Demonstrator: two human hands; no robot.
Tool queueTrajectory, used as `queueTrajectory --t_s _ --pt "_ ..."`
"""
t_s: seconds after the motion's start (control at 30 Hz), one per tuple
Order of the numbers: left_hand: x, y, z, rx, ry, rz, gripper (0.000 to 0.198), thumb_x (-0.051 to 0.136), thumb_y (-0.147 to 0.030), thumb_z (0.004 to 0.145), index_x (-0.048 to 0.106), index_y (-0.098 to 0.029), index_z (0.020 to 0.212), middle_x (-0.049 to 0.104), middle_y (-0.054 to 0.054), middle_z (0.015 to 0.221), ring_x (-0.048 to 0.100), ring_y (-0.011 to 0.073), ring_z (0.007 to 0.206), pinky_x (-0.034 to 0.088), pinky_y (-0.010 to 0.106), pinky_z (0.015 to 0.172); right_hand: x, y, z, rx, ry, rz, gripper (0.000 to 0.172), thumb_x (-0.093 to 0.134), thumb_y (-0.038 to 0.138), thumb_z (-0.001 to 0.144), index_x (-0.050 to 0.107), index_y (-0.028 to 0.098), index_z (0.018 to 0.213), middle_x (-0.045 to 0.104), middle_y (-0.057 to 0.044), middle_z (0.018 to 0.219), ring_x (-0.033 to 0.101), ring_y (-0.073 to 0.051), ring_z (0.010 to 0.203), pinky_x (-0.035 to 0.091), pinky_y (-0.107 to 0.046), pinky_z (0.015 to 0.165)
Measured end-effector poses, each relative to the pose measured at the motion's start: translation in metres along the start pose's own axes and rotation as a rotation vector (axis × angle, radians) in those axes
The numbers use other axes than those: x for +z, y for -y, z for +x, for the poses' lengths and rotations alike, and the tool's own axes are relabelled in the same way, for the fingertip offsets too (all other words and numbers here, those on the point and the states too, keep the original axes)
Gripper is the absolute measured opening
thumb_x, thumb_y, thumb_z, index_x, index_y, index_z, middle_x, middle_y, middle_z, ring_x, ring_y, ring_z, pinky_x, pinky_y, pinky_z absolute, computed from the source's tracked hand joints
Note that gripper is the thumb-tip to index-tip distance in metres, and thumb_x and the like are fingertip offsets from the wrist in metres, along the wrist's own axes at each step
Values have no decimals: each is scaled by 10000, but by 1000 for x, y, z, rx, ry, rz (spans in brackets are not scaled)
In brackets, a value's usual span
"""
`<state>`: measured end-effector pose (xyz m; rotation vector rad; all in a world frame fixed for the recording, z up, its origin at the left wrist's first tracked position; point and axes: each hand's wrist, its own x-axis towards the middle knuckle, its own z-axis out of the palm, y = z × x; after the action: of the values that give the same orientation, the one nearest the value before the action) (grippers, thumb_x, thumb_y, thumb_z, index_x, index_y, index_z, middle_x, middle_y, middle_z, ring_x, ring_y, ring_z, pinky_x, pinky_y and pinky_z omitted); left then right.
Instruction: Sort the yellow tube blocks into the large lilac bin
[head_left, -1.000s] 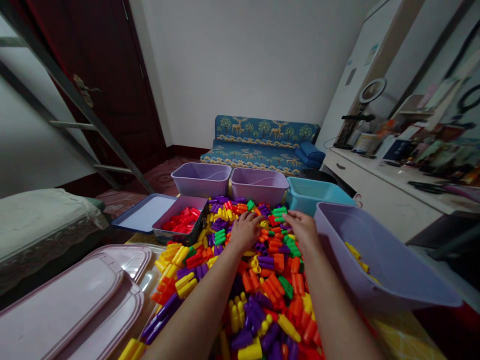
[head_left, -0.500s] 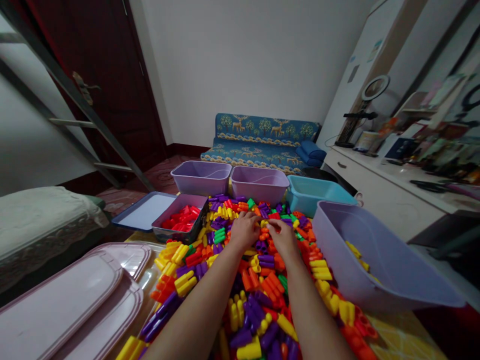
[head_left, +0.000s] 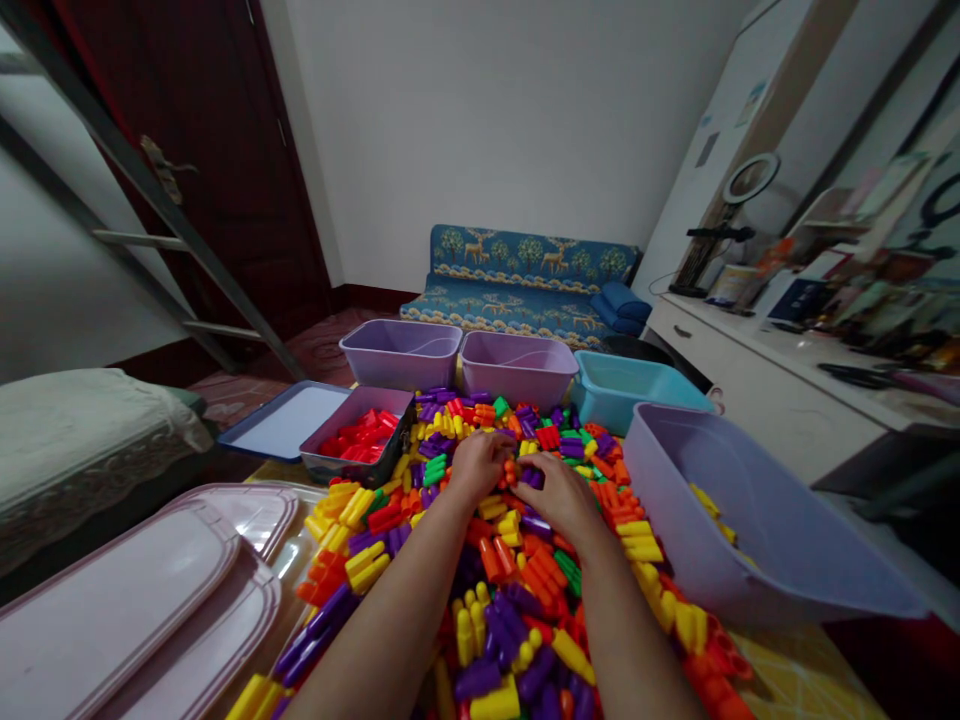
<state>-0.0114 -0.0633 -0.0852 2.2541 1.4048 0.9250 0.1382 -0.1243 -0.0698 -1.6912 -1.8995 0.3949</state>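
A thick heap of plastic toy building blocks (head_left: 517,580) in red, orange, yellow, green and purple covers the table. Over its middle, my left hand (head_left: 478,468) has its fingers curled, and an orange toy block (head_left: 511,471) shows at its fingertips. Just right of that block is my right hand (head_left: 561,492), its thumb and fingers apart around a gap where purple shows below. Part of the orange block is hidden behind the left fingers.
Two purple bins (head_left: 401,352) and a turquoise bin (head_left: 637,390) line the far edge. A lilac bin (head_left: 757,560) with a few yellow blocks stands right. On the left are a box of red blocks (head_left: 356,445), a blue-rimmed lid (head_left: 285,420) and stacked pink lids (head_left: 127,600).
Both hands have come slightly toward me and left over the heap. My right thumb and fingers have spread apart, and the orange block now shows between the hands.
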Motion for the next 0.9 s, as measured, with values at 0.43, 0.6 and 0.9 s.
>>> queueTrajectory --t_s 0.43,0.6,0.9 --pt "-1 -1 -4 137 72 -308 484 643 -229 746 629 -253 1229 732 29 1040 672 180 941 486 258 845 25 -30 15 343 -207 857 531 624 487 705 617 157 1120 723 -96 942 696 -249 798 588 -357 628" --pt "-2 -2 -3 213 98 -258 401 655 -280 769 671 -266 1170 730 32 1051 664 200 961 466 301 900 20 -24 13 313 -259 842 528 730 489 633 634 147 1024 720 -64 724 684 -235 656 577 -340 569" --pt "3 1 0 215 55 -352 278 645 -266 781 726 -183 1034 725 54 918 647 175 844 472 256 784 12 -9 9 321 -349 810 384 751 484 615 660 157 796 714 -69 748 676 -214 621 575 -330 576"
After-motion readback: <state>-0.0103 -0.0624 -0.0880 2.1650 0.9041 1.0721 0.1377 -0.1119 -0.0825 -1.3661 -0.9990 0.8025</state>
